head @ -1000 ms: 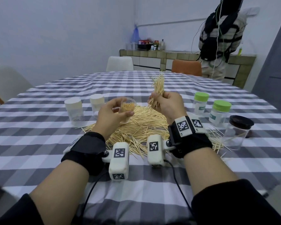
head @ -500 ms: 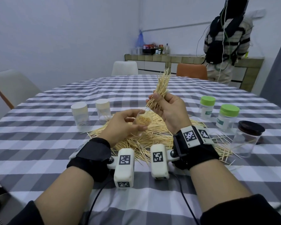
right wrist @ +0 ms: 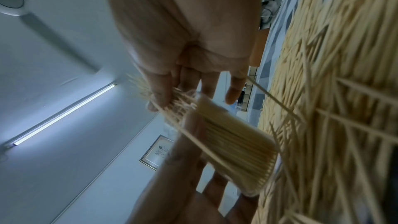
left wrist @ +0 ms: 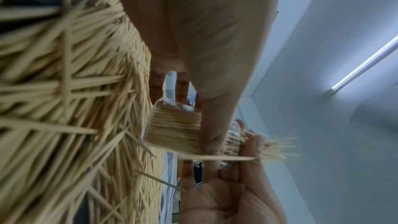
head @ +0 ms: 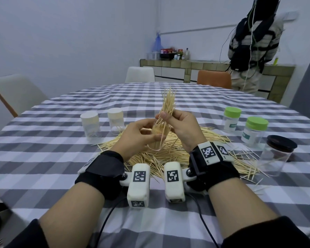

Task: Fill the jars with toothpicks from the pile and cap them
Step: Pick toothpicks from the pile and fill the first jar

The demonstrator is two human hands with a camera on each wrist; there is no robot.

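Toothpicks in a bundle (head: pixel 166 106) are pinched upright between thumb and fingers of the right hand (head: pixel 182 129), lower ends entering the mouth of a clear jar (head: pixel 158 136). Left hand (head: pixel 132 138) grips that jar, fingers curled round its wall, above the loose pile (head: pixel 177 149) on the checked tablecloth (head: pixel 43 158). Jar already packed with toothpicks (wrist views confirm). Two white-capped jars (head: pixel 102 124) stand left of the pile; two green-capped jars (head: pixel 243 126) and a dark-lidded jar (head: pixel 276 154) stand right.

Head view looks down across the table (head: pixel 43 158); both wrist views look upward, close in, sharing the jar (left wrist: pixel 172 130) of toothpicks.
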